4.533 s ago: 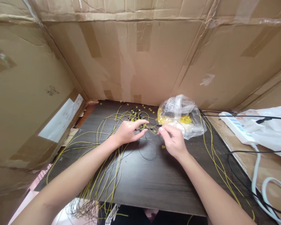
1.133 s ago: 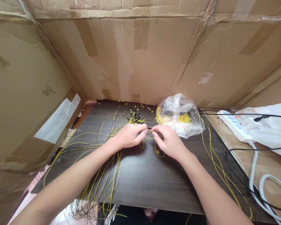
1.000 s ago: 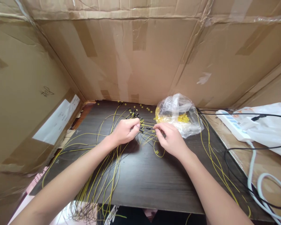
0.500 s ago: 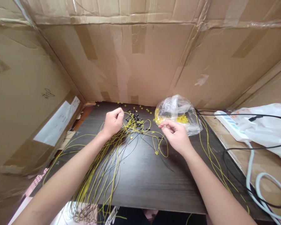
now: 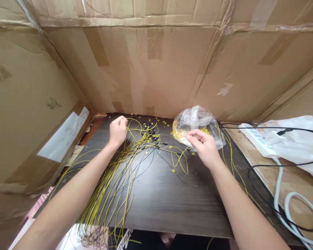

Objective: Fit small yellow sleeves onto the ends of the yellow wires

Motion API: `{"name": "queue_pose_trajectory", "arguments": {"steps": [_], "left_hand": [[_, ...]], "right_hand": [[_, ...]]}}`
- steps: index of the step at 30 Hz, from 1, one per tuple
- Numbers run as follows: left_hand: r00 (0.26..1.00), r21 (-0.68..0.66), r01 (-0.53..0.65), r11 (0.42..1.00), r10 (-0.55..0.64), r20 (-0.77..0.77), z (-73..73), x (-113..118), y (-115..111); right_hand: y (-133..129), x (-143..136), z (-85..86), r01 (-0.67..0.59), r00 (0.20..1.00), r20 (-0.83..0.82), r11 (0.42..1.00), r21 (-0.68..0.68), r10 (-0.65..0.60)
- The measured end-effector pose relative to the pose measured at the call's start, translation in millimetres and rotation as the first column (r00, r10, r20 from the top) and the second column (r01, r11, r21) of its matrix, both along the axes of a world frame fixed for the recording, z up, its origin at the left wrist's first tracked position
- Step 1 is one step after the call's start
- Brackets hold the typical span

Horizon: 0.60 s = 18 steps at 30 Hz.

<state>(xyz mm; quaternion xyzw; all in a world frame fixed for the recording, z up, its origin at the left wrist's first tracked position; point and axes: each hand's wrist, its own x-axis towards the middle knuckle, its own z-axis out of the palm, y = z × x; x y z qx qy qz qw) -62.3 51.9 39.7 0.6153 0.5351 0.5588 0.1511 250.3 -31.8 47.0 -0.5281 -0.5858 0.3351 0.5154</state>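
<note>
Yellow thin wires (image 5: 101, 185): apparently being separated, centre-left.
Left hand (image 5: 118, 131): seemingly pinching one.
Right hand (image 5: 203, 146): fingertips together, contents unclear.
Next: likely freeing slack.

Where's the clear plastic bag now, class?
In the head view, the clear plastic bag sits right of centre on the dark table, behind the right hand.

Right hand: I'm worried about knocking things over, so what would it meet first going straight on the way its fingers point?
Probably the clear plastic bag holding small yellow pieces; the right hand overlaps it in view. Its height is unclear, so it might pass above.
</note>
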Motion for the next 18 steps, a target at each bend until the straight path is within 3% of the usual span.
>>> {"name": "queue_pose_trajectory", "arguments": {"steps": [2,4,7,9,11,13,15,18], "left_hand": [[1.0,-0.015,-0.011,1.0,0.012,0.023,-0.6,-2.6,2.2],[0.999,-0.023,-0.006,1.0,0.007,0.042,-1.2,-3.6,3.2],[0.999,-0.009,0.043,0.999,-0.042,0.029,-1.2,-1.2,1.5],[0.995,0.017,0.097,0.995,-0.097,-0.022,-0.6,3.3,-2.6],[0.984,0.037,0.157,0.987,-0.154,-0.089,0.3,10.0,-9.1],[0.964,0.02,0.227,0.974,-0.222,-0.148,1.0,19.0,-17.6],[0.922,-0.039,0.329,0.944,-0.329,-0.204,1.1,29.7,-27.1],[0.784,-0.172,0.52,0.836,-0.548,-0.292,0.0,47.0,-41.6]], "right_hand": [[1.8,3.3,-1.1,0.102,0.995,-0.019,0.994,0.047,-0.102],[3.8,9.2,-2.3,0.299,0.954,-0.02,0.944,0.138,-0.299],[5.8,20.8,-2.2,0.552,0.763,0.122,0.738,0.388,-0.635],[4.8,24.9,0.1,0.549,0.613,0.219,0.608,0.574,-0.76],[1.0,22.1,3.9,0.458,0.57,0.254,0.559,0.692,-0.781],[-5.4,11.8,7.9,0.318,0.658,0.274,0.589,0.743,-0.701],[-13.2,-3.8,9.7,0.145,0.791,0.314,0.659,0.738,-0.525],[-23.1,-28.8,4.2,-0.073,0.896,0.391,0.803,0.592,-0.208]]}}
